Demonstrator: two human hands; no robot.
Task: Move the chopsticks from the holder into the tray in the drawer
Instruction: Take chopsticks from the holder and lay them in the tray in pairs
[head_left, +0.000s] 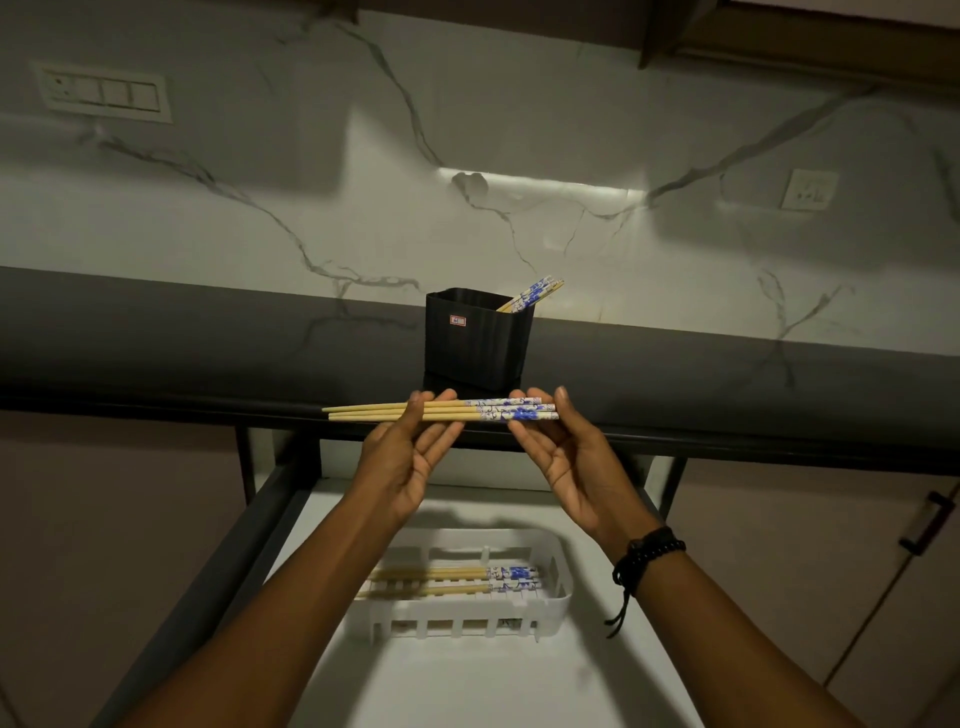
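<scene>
Both hands hold a level bundle of chopsticks (483, 410), bamboo with blue-and-white patterned ends, in front of the counter edge. My left hand (410, 457) grips the plain bamboo part; my right hand (566, 457) pinches the patterned end. Behind them a black holder (475, 343) stands on the dark counter with a few chopsticks (532, 293) leaning out at its right corner. Below, in the open drawer (493, 686), a white slotted tray (558, 592) holds several chopsticks (467, 579) lying lengthwise.
The dark counter (208, 353) runs across the view beneath a marble backsplash with switch plates (104, 96). Dark drawer rails (218, 587) flank the white drawer floor. A cabinet door with a black handle (930, 525) is at the right.
</scene>
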